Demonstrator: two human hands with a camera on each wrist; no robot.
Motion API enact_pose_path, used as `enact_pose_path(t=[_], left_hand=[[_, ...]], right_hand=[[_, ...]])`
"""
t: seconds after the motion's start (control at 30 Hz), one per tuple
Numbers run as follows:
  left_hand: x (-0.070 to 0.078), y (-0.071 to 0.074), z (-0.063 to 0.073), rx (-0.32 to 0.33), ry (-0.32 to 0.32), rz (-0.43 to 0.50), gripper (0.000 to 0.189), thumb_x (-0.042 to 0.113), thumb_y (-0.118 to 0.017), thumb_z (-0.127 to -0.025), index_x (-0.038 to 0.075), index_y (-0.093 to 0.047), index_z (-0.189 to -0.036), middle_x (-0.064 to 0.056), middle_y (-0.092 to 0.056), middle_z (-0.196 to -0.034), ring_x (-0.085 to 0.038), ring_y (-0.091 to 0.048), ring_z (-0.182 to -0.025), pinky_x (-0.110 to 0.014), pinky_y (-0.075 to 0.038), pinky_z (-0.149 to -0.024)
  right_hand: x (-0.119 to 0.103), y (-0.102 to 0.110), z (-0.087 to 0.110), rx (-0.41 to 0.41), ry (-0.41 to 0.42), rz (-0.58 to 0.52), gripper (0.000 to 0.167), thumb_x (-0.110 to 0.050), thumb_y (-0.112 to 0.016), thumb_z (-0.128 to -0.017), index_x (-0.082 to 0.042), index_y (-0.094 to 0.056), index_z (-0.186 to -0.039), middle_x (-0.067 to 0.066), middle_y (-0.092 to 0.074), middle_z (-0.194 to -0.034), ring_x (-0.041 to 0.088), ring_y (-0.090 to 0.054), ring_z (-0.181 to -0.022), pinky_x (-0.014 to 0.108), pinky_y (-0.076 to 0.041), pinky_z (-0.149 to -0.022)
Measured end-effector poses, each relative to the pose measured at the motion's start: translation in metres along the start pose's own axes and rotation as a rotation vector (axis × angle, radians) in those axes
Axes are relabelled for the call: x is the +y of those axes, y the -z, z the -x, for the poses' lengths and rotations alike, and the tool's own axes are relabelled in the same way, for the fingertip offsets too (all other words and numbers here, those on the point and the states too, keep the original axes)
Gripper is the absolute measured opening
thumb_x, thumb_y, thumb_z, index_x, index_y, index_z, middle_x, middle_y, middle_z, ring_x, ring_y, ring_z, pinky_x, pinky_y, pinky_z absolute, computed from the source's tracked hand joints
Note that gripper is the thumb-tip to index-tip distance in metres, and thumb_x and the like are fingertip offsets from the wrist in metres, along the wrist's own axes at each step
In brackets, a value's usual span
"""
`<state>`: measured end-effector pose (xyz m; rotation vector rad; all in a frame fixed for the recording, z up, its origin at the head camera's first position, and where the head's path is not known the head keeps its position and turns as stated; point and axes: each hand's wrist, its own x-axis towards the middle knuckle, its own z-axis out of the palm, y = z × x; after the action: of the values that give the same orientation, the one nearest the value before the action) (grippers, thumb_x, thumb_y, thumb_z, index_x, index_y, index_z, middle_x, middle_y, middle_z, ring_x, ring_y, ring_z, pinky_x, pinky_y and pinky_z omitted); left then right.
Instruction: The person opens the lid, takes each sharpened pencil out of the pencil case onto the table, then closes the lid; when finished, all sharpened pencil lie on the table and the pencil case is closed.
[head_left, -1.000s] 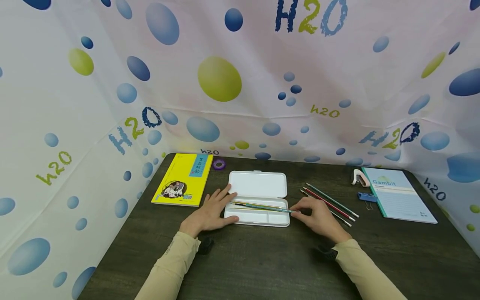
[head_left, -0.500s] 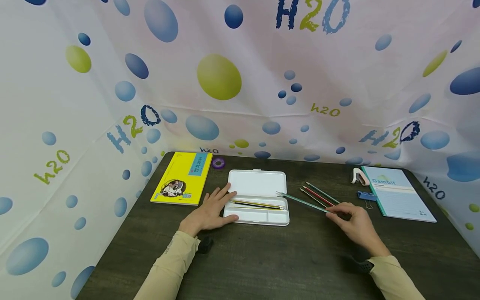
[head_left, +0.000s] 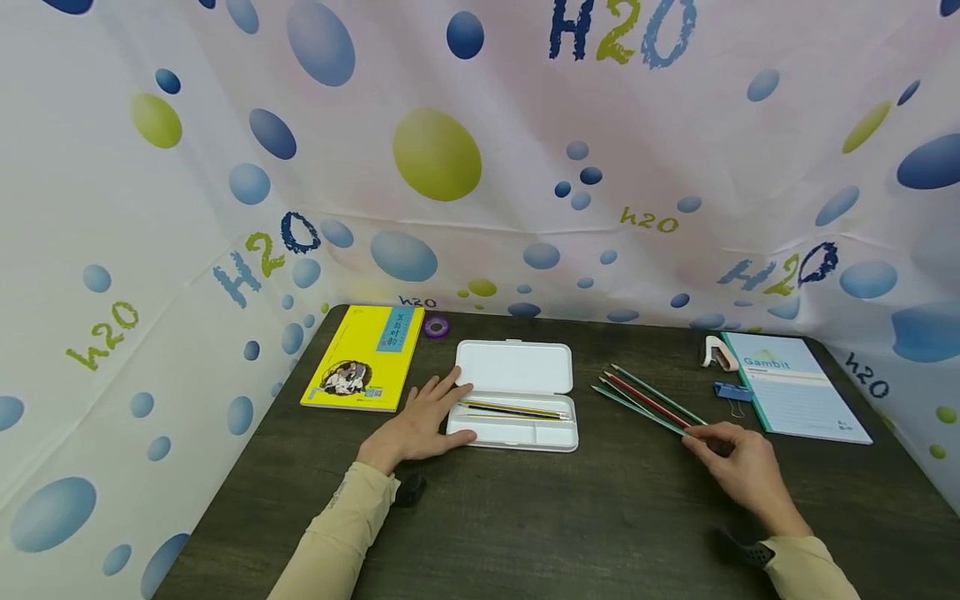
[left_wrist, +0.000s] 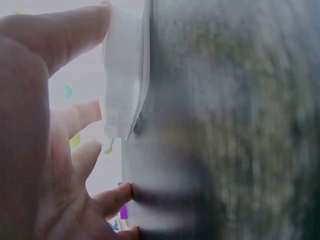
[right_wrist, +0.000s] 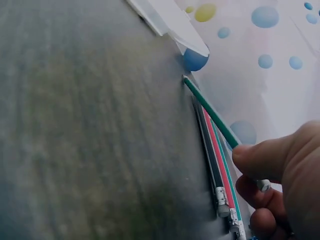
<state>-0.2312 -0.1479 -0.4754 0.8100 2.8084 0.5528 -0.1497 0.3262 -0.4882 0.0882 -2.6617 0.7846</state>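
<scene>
My left hand [head_left: 423,421] lies with spread fingers at the left end of an open white pencil case [head_left: 517,367]. In the left wrist view, the thumb and fingertips are right at the edge of the case [left_wrist: 125,70]. Inside the case lie yellow-and-black pencils [head_left: 517,408]. My right hand [head_left: 738,462] pinches a green pencil [right_wrist: 212,110] near its eraser end, between thumb and fingers. It slants just over the other pencils on the table, among them a red pencil [right_wrist: 222,170], a black pencil [right_wrist: 212,155] and another green pencil [head_left: 667,396].
At the back left is a yellow book [head_left: 367,354], with a purple tape roll [head_left: 437,326] beside it. To the right are a notebook [head_left: 806,392], a blue binder clip [head_left: 732,392] and a pale pink tool [head_left: 720,354]. A printed cloth backdrop [head_left: 517,275] borders the dark table [head_left: 510,517].
My right hand has moved right, carrying the green pencil out of the case and over to the loose pencils. The left hand has stayed on the case.
</scene>
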Motion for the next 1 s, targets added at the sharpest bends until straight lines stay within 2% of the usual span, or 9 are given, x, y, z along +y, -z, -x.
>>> enact_pose_path(t=[0.17,0.4,0.7,1.0], left_hand=[[0.000,0.000,0.001,0.008,-0.006,0.010,0.082,0.063,-0.057,-0.092,0.023,-0.030,-0.158,-0.003,-0.006,-0.167,-0.042,-0.011,-0.150,-0.067,-0.011,-0.115],[-0.002,-0.001,0.001,0.008,-0.008,0.003,0.082,0.064,-0.056,-0.092,0.023,-0.030,-0.158,-0.004,-0.006,-0.167,-0.042,-0.011,-0.150,-0.068,-0.012,-0.114],[-0.001,0.000,0.000,0.001,0.000,0.005,0.082,0.064,-0.056,-0.092,0.023,-0.029,-0.159,-0.003,-0.006,-0.167,-0.041,-0.011,-0.150,-0.067,-0.011,-0.115],[-0.001,-0.001,-0.001,0.006,-0.005,0.008,0.083,0.064,-0.056,-0.092,0.022,-0.030,-0.158,-0.003,-0.006,-0.167,-0.041,-0.011,-0.150,-0.068,-0.011,-0.115]], right_hand=[[-0.003,-0.002,0.003,0.018,0.080,0.061,0.007,-0.010,-0.082,-0.080,-0.011,-0.079,-0.086,0.001,-0.070,-0.082,0.024,-0.061,-0.075,0.036,-0.045,-0.059],[-0.009,-0.003,0.004,-0.018,0.173,0.134,0.008,-0.006,-0.082,-0.076,-0.011,-0.078,-0.082,-0.002,-0.067,-0.078,0.023,-0.057,-0.073,0.042,-0.044,-0.062],[-0.011,-0.005,0.003,-0.072,0.157,0.191,0.005,-0.007,-0.081,-0.077,-0.009,-0.078,-0.080,0.001,-0.065,-0.078,0.028,-0.058,-0.075,0.051,-0.041,-0.068],[-0.011,-0.005,0.001,-0.069,0.171,0.207,0.005,-0.009,-0.082,-0.076,-0.010,-0.077,-0.078,-0.001,-0.063,-0.076,0.028,-0.058,-0.074,0.049,-0.041,-0.066]])
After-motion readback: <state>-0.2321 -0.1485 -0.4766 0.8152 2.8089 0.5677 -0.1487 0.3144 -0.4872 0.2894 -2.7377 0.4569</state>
